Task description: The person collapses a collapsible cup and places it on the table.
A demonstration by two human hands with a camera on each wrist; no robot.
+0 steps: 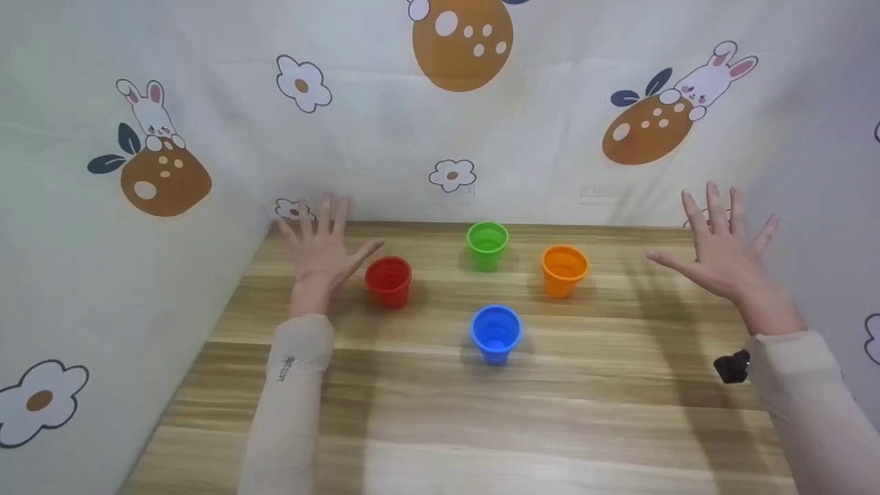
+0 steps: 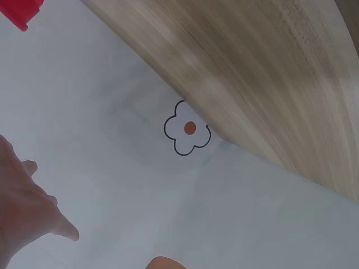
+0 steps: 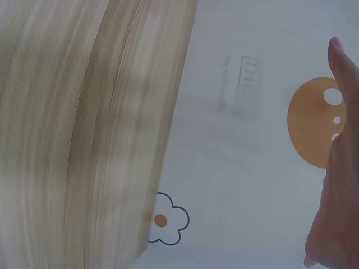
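Observation:
Four coloured cups would be several: a red cup point(image 1: 390, 283), a green cup point(image 1: 487, 246), an orange cup point(image 1: 564, 271) and a blue cup point(image 1: 496, 335) stand upright and apart on the wooden table point(image 1: 440, 426). My left hand point(image 1: 322, 251) is spread with straight fingers just left of the red cup, holding nothing. Over the table's right side, my right hand point(image 1: 725, 258) is spread too, well away from the orange cup. In the left wrist view a bit of the red cup point(image 2: 22, 11) shows at the top corner. The right wrist view shows part of the right hand point(image 3: 339, 185) and no cup.
Pale cloth walls point(image 1: 371, 130) printed with rabbits, oranges and flowers enclose the table at the back and both sides. A small black object point(image 1: 732, 366) sits at the right sleeve's cuff.

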